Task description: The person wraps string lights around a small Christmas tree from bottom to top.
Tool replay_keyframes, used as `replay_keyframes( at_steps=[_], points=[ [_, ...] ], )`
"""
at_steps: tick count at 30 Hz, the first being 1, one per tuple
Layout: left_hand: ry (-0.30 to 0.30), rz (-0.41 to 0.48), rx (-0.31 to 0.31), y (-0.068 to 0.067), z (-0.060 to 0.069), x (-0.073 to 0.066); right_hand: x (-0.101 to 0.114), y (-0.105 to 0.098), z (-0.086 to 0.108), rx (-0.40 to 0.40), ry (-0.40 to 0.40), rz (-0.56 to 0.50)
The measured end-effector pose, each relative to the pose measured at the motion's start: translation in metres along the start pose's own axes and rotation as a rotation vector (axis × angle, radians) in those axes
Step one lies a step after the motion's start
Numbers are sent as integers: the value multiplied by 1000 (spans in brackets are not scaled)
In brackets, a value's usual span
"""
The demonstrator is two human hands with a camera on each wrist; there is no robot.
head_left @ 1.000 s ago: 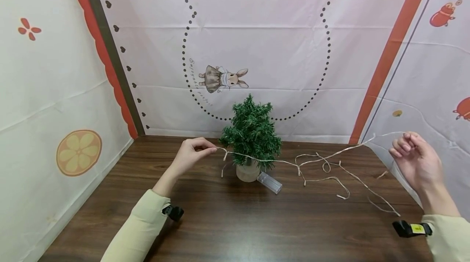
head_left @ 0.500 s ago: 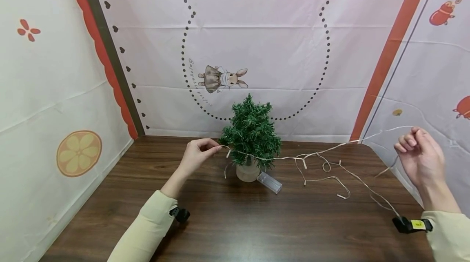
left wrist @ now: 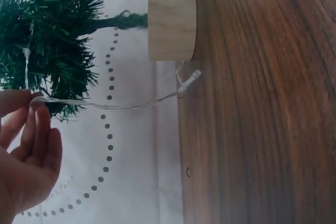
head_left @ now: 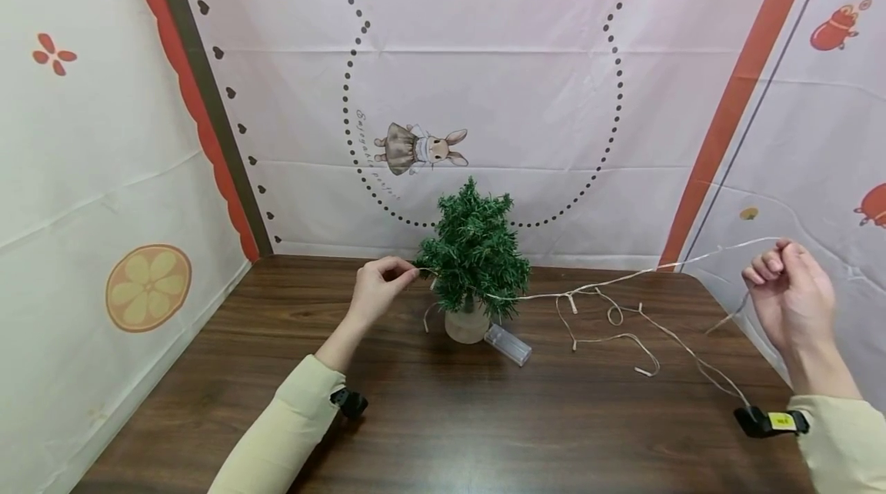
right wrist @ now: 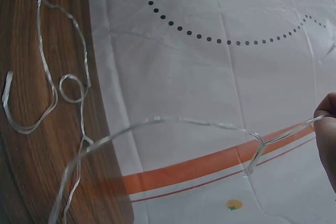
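The left hand (head_left: 377,292) is pinching the string (right wrist: 157,119) beside the tree (head_left: 473,244), and the right hand (head_left: 792,302) is pinching it well apart, at right. The trunk (left wrist: 121,21) is standing in the base (left wrist: 172,22); beside it is lying the clear box (head_left: 508,345), its content too small to tell.

Thin clear string lights (head_left: 571,302), partly aloft, low across a small upright green tree (head_left: 474,244)

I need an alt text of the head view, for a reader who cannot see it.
A left hand pinches a string of lights close to a small artificial tree, while the right hand holds it out to the right. The tree stands upright on a wood-grain table, with a clear plastic box beside its round base.
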State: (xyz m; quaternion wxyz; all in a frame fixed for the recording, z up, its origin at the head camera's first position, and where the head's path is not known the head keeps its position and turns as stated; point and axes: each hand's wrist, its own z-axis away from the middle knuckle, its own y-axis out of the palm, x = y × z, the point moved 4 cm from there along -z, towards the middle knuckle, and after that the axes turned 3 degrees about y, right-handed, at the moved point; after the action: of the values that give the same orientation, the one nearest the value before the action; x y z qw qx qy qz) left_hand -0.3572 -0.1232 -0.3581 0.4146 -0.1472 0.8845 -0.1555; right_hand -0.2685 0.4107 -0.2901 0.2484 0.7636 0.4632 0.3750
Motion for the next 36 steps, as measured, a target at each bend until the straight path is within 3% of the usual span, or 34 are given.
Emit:
replay_keyframes(
  at_steps=[3,7,13,16,20,26,30,33,36],
  points=[
    [-16,-29,-35,0,1,0,-3,2,-1,1,-9,10],
    [-22,-56,-34,2,1,-1,-6,6,-5,-10,-16,46],
    [-51,-19,-46,4,0,-1,-4,13,-19,-59,-68,74],
    [-33,-3,-55,3,2,-1,-1,19,-26,-74,-87,72],
    [4,43,-35,3,7,0,3,29,-35,-74,-124,112],
    [-10,51,-7,3,11,1,5,33,-43,-72,-126,96],
    [-1,51,27,2,12,-18,-1,27,-44,-104,-72,157],
    [14,35,54,2,13,-32,-7,23,-43,-125,-46,280],
    [23,36,65,5,12,-37,-12,24,-45,-149,-49,386]
  ],
)
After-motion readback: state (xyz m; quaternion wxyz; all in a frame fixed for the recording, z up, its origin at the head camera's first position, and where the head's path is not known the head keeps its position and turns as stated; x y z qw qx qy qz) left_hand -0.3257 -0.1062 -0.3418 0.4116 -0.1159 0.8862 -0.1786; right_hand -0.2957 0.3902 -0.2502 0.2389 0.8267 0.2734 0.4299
